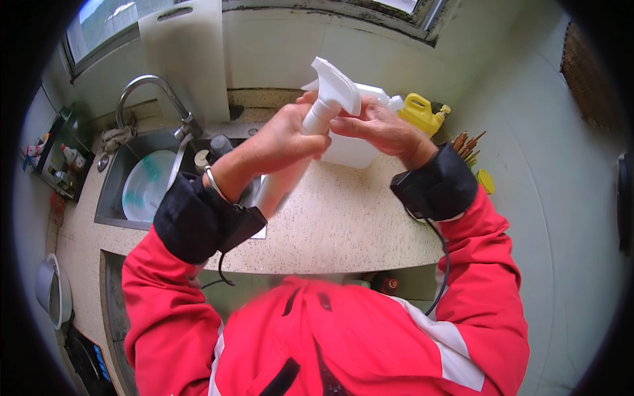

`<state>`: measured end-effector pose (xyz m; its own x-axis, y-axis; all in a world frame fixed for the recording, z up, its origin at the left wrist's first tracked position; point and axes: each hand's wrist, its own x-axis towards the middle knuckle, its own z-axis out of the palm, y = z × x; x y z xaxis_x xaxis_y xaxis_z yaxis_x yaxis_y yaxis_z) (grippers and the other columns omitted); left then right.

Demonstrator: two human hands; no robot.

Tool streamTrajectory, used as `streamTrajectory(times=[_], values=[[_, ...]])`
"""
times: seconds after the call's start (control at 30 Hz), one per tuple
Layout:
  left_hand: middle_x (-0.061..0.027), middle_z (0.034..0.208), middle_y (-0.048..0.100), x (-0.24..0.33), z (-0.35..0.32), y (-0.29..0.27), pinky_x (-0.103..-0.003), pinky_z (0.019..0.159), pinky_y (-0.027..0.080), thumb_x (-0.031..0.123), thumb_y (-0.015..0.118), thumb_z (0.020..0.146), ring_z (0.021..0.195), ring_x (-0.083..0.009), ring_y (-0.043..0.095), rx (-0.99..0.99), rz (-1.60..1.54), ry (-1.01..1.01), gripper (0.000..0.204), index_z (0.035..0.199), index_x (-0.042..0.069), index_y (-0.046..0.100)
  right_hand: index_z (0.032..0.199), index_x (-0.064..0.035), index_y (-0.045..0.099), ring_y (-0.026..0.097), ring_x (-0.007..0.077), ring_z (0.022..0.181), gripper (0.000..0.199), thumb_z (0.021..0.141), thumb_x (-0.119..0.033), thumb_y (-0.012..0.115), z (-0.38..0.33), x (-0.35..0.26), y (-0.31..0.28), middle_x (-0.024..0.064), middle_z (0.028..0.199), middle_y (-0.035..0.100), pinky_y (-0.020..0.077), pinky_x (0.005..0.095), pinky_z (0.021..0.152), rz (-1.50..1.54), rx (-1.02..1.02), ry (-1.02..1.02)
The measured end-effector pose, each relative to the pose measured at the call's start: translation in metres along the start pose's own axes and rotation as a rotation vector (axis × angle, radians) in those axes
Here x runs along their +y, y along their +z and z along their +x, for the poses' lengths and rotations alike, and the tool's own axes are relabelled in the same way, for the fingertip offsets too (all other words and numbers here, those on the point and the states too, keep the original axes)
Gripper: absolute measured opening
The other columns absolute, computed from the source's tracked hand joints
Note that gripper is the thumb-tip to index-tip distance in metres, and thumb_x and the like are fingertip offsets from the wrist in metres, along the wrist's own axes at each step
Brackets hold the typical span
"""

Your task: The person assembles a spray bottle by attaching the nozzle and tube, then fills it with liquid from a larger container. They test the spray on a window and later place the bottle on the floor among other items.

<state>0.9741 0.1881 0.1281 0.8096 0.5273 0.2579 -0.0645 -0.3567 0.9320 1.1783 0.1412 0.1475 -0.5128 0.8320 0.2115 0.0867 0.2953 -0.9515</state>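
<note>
In the head view, we are holding a white spray bottle (290, 173) up over the speckled countertop (343, 231), tilted with its base toward our chest. Our left hand (281, 142) is wrapping closed around the bottle's neck, just below the white trigger head (335, 86). Our right hand (380, 129) is resting against the trigger head from the right with fingers mostly extended; we cannot tell whether it is actually gripping.

Directly behind our hands a white jug (353, 148) is standing on the countertop, partly hidden by them. A yellow jug (422, 113) is sitting further back to the right, with a bundle of chopsticks (465, 144) near it. To the left, a curved faucet (155, 96) is arching over the sink (112, 191), where a pale basin (146, 185) is lying. A white cutting board (188, 53) is leaning against the wall behind the faucet.
</note>
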Motion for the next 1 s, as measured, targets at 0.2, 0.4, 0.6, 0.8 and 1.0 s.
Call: streamTrajectory(times=[0.2, 0.4, 0.6, 0.8, 1.0], values=[[-0.0082, 0.077, 0.063, 0.004, 0.011, 0.017, -0.033, 0.068, 0.050, 0.013, 0.057, 0.077, 0.072, -0.0169, 0.062, 0.084, -0.003, -0.029, 0.026, 0.097, -0.003, 0.061, 0.130, -0.0024, 0.057, 0.057, 0.0141, 0.106, 0.049, 0.092, -0.033, 0.066, 0.003, 0.017, 0.018, 0.0058, 0.121, 0.060, 0.0480, 0.0306, 0.090, 0.241, 0.155, -0.204], [-0.0162, 0.085, 0.065, 0.005, 0.014, 0.031, -0.037, 0.075, 0.052, 0.017, 0.061, 0.080, 0.080, -0.0265, 0.066, 0.332, 0.233, 0.150, 0.031, 0.105, -0.002, 0.059, 0.120, -0.0016, 0.063, 0.056, 0.0094, 0.097, 0.038, 0.093, -0.028, 0.066, 0.001, 0.020, 0.033, 0.0029, 0.117, 0.060, 0.0479, 0.0258, 0.084, 0.240, 0.361, -0.307], [-0.0168, 0.095, 0.063, 0.012, 0.009, 0.031, -0.037, 0.079, 0.051, 0.020, 0.062, 0.083, 0.088, -0.0253, 0.064, 0.296, 0.193, 0.145, 0.039, 0.113, -0.002, 0.051, 0.122, -0.0020, 0.062, 0.055, 0.0157, 0.113, 0.042, 0.091, -0.030, 0.068, 0.001, 0.005, 0.025, 0.0065, 0.120, 0.062, 0.0416, 0.0345, 0.101, 0.287, 0.386, -0.315], [-0.0161, 0.090, 0.063, 0.008, 0.008, 0.043, -0.038, 0.075, 0.052, 0.024, 0.065, 0.084, 0.083, -0.0257, 0.065, 0.437, 0.182, 0.156, 0.038, 0.108, -0.002, 0.052, 0.120, -0.0018, 0.062, 0.060, 0.0161, 0.104, 0.047, 0.089, -0.037, 0.069, 0.007, -0.002, 0.020, 0.0078, 0.110, 0.067, 0.0452, 0.0346, 0.097, 0.215, 0.500, -0.259], [-0.0159, 0.092, 0.065, 0.008, 0.017, 0.043, -0.037, 0.077, 0.052, 0.023, 0.064, 0.085, 0.086, -0.0267, 0.066, 0.439, 0.253, 0.199, 0.038, 0.113, -0.001, 0.052, 0.141, -0.0038, 0.037, 0.056, 0.0196, 0.113, 0.073, 0.085, -0.034, 0.074, 0.015, -0.005, 0.016, 0.0120, 0.126, 0.057, 0.0473, 0.0345, 0.094, 0.250, 0.529, -0.338]])
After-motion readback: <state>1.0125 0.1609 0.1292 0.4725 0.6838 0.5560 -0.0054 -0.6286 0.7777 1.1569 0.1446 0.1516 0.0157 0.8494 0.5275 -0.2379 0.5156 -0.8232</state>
